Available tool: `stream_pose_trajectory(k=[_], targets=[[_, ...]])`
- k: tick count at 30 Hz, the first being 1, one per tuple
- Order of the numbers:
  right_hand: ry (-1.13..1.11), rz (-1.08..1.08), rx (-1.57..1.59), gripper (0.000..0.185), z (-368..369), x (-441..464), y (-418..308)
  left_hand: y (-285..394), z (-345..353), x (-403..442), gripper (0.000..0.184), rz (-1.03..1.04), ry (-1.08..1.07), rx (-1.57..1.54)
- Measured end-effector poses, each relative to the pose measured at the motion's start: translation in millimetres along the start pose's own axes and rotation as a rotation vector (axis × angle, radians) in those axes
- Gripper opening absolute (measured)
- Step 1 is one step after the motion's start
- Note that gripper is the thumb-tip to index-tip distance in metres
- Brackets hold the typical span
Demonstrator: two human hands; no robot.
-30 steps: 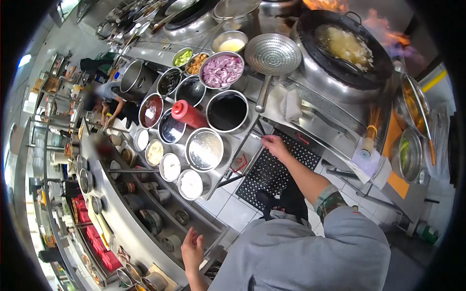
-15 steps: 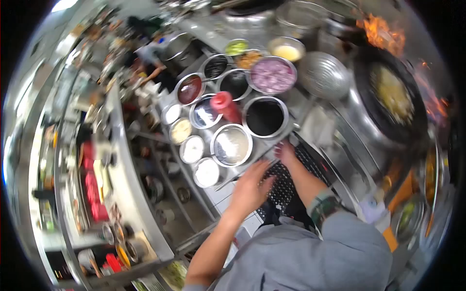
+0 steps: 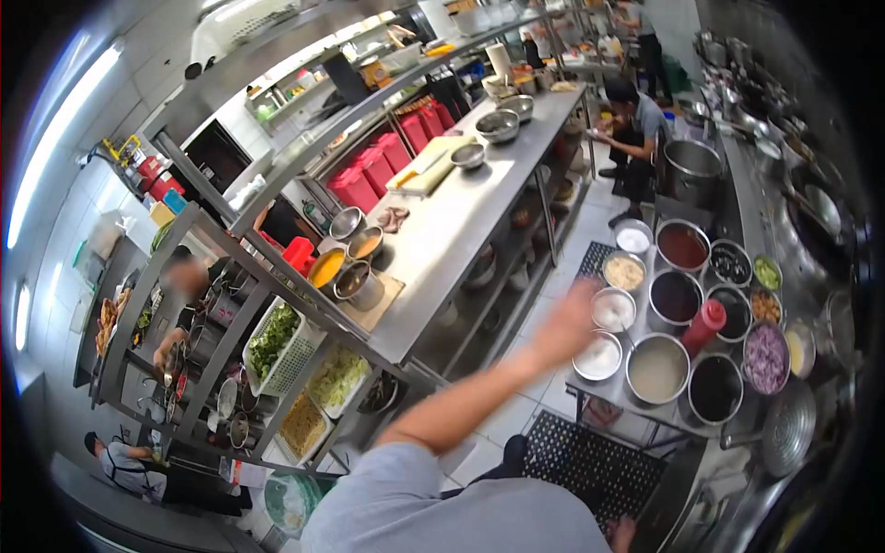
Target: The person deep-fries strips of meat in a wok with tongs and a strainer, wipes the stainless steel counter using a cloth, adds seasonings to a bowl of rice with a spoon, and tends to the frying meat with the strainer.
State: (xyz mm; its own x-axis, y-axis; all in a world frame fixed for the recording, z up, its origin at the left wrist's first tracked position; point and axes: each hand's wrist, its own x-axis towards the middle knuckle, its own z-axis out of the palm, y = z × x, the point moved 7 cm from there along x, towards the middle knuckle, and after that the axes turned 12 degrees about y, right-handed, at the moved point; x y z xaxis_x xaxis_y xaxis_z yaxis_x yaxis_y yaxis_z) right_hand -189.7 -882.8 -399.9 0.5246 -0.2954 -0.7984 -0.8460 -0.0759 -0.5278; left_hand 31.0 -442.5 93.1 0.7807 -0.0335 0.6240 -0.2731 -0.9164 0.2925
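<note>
Beside white bowls (image 3: pixel 597 358): left hand (image 3: pixel 560 327), blurred, now swung away from right hand (image 3: pixel 622 534) near mat (image 3: pixel 590 465); reach seemingly shifted bowlward; cannot tell either grip.

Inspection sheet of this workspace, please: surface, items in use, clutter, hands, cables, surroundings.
Surface: steel table, crowded with bowls.
Items in use: two bowls of white contents nearest the left hand; contact unclear.
Clutter: red squeeze bottle among the bowls; bowl of purple pieces close by.
Hands: left blurred, grip unclear; right hand low, partly hidden, grip unclear.
Cables: nothing seen.
Surroundings: perforated black mat on the floor; long steel counter; other people working nearby.
</note>
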Motion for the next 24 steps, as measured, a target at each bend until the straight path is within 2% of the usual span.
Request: stream_pose_trajectory(k=[1, 2, 3, 4, 5, 6, 7, 8, 9, 10, 11, 12, 13, 14, 16, 18, 19, 20, 21, 22, 23, 24], targets=[[-0.003, -0.031, -0.06, 0.037, 4, -6, -3, -46, -67, 22, 0.055, 0.026, 0.032, 0.228], [-0.01, -0.069, -0.129, 0.037, 9, -13, -8, -62, -143, 40, 0.05, -0.116, 0.081, 0.326], [-0.021, -0.113, -0.191, 0.037, 20, -22, -17, -169, -201, 25, 0.045, 0.008, 0.473, 0.55], [-0.028, -0.159, -0.242, 0.037, 32, -30, -26, -206, -280, 34, 0.041, -0.12, 0.387, 0.686], [-0.038, -0.21, -0.294, 0.037, 46, -39, -37, -203, -354, 48, 0.036, -0.041, 0.473, 0.839], [-0.045, -0.263, -0.345, 0.037, 59, -48, -48, -231, -416, 48, 0.033, -0.124, 0.498, 1.042], [-0.054, -0.318, -0.395, 0.037, 73, -57, -57, -264, -466, 44, 0.035, -0.311, 0.475, 1.146], [-0.066, -0.376, -0.45, 0.038, 85, -65, -65, -298, -507, 36, 0.038, -0.372, 0.524, 1.203], [-0.077, -0.44, -0.503, 0.038, 96, -71, -72, -301, -532, 31, 0.045, -0.66, 0.424, 1.261], [-0.098, -0.521, -0.568, 0.038, 109, -76, -81, -330, -553, 27, 0.05, -0.787, 0.333, 1.313], [-0.12, -0.615, -0.638, 0.038, 118, -81, -90, -366, -557, 16, 0.049, -0.881, 0.012, 1.153], [-0.138, -0.724, -0.704, 0.038, 125, -85, -99, -416, -578, 5, 0.042, -0.914, 0.195, 1.12], [-0.152, -0.842, -0.76, 0.038, 130, -91, -108, -383, -572, 7, 0.039, -0.995, 0.2, 1.102], [-0.163, -0.95, -0.782, 0.038, 134, -98, -124, -406, -578, 5, 0.036, -0.901, 0.215, 1.213], [-0.148, -0.969, -0.683, 0.038, 143, -116, -145, -371, -560, 10, 0.032, -0.679, 0.336, 1.258], [-0.156, -0.844, -0.45, 0.035, 171, -170, -195, -309, -530, 8, 0.026, -0.449, 0.741, 0.757], [-0.185, -0.902, -0.305, 0.032, 188, -209, -226, -272, -501, 5, 0.023, -0.457, 0.824, 0.526], [-0.196, -0.95, -0.153, 0.031, 202, -248, -260, -265, -460, 3, 0.019, -0.357, 0.787, 0.326], [-0.206, -1.072, -0.073, 0.035, 212, -291, -297, -246, -405, -3, 0.018, -0.265, 0.806, -0.027], [-0.258, -1.022, 0.079, 0.037, 221, -335, -324, -197, -354, -7, 0.016, -0.125, 0.698, -0.025], [-0.16, -1.242, 0.173, 0.042, 227, -371, -346, -171, -294, -10, 0.015, -0.344, 0.465, -0.294], [-0.178, -1.277, 0.065, 0.048, 229, -399, -362, -143, -242, -15, 0.016, -0.274, 0.403, -0.467]])
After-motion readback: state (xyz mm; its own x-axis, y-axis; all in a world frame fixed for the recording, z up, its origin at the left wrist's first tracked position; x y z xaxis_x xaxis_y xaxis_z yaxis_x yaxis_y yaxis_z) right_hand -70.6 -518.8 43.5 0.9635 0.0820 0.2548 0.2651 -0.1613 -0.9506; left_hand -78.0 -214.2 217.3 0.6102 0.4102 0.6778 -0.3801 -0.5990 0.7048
